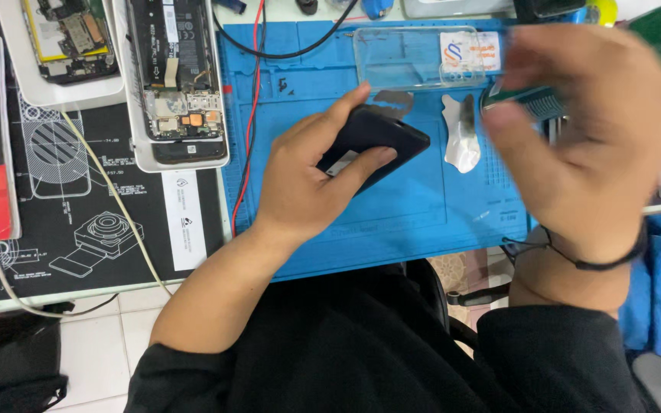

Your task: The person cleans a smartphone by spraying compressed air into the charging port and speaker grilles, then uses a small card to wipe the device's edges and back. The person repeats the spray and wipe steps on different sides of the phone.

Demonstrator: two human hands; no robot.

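Black phone (372,141) in left hand (304,187) grip, right hand (590,145) on green tube (525,99)

Phone repair workshop, blue repair mat (422,222), opened phones (177,76)

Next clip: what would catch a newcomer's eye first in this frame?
The left hand grips a black phone over the blue work mat at centre. At right, the blurred right hand holds a small green object. At upper left, an opened phone with its circuit boards bare lies on a black printed mat.
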